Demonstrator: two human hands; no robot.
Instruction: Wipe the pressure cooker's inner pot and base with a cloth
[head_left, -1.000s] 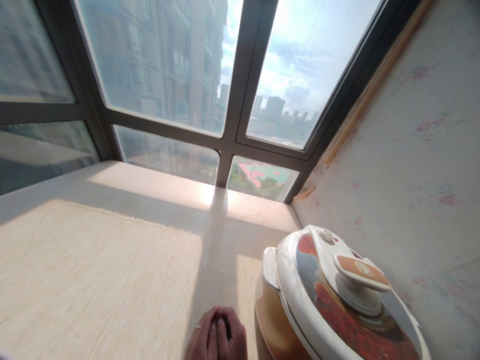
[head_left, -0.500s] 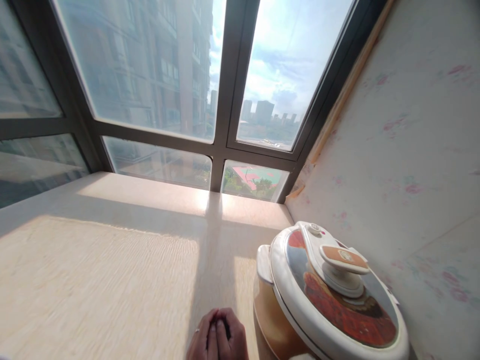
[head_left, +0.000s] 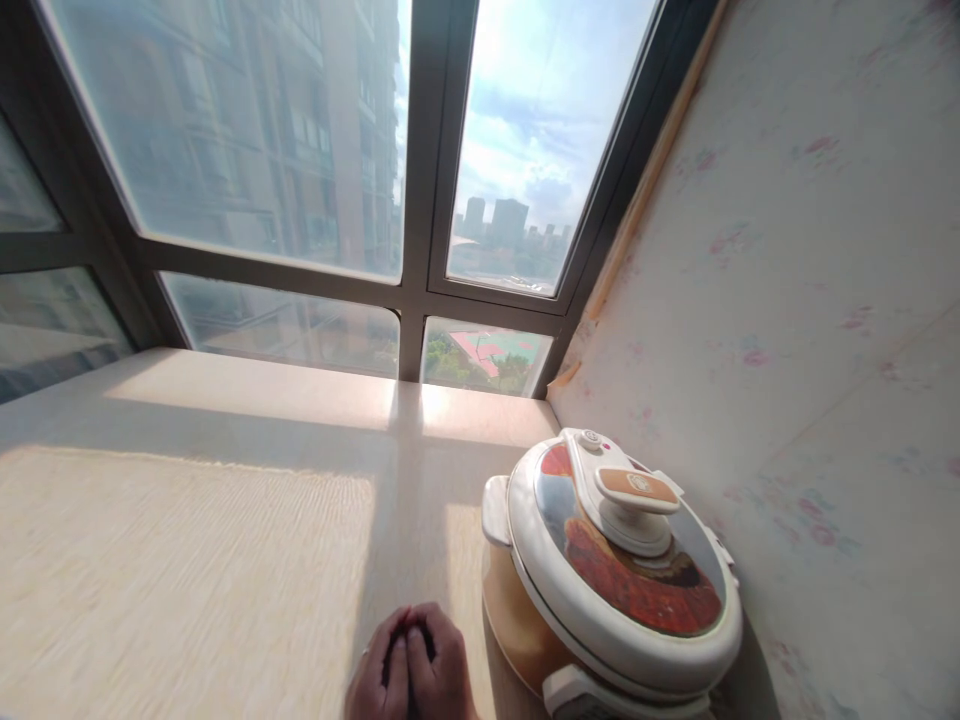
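Observation:
My left hand (head_left: 379,665) and my right hand (head_left: 437,660) are pressed together at the bottom edge, fingers curled and thumbs side by side. A ring shows on the left hand. No object is visible in either hand. Both are over the pale wood-grained surface (head_left: 187,570). Just to their right stands an electric pressure cooker (head_left: 630,640) with a cream rim, tan body and picture-printed lid. Its lid handle (head_left: 637,490) has a tan top, and a white side grip (head_left: 496,510) juts out nearest my right hand.
Dark window frames (head_left: 420,200) rise behind the surface, with buildings and a sports court outside. A floral-papered wall (head_left: 825,300) runs close along the cooker's right side. Sunlight and frame shadows fall across the surface.
The view has turned slightly right, so the window, cooker and hands appear farther left. More of the cooker's front shows. My hands stay together and curled.

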